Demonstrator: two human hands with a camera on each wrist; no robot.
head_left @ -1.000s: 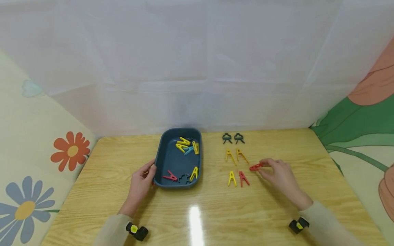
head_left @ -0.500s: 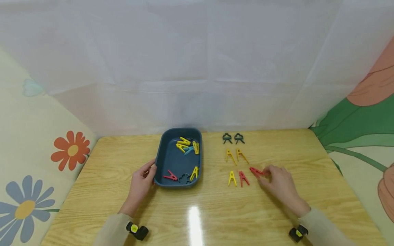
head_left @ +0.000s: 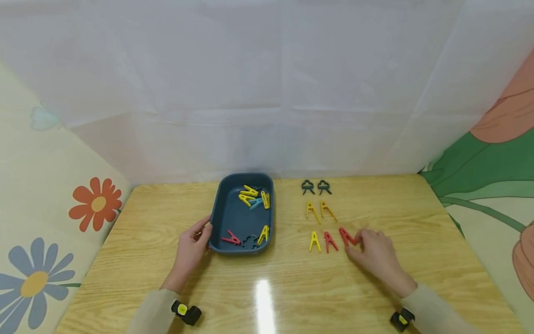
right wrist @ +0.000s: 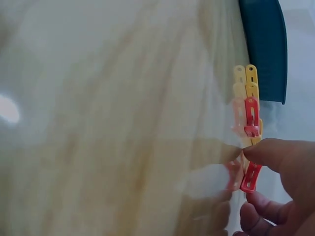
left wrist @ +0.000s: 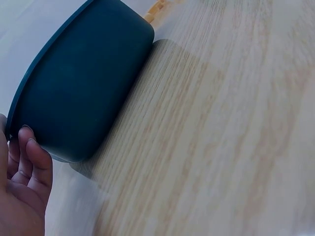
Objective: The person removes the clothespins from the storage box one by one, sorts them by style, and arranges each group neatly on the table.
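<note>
On the left, my left hand grips the near left corner of a dark blue plastic bin. In the left wrist view its fingers curl at the bin's wall, just under the rim. My right hand pinches a red clothespin low at the table, thumb and fingers at its lower right leg. Left of that stand another red clothespin and a yellow clothespin, forming a row with it. In the right wrist view the thumb overlaps part of the held red clothespin.
Behind that row lie two orange-yellow clothespins and, farther back, two dark green clips. The bin contains several yellow clothespins, a blue clothespin, a red clothespin and a dark clip. A white sheet hangs behind the table.
The red clothespin in my right hand has turned from lying sideways to pointing away, lining up beside the other red one. My right hand moved slightly toward me; the left stayed at the bin.
</note>
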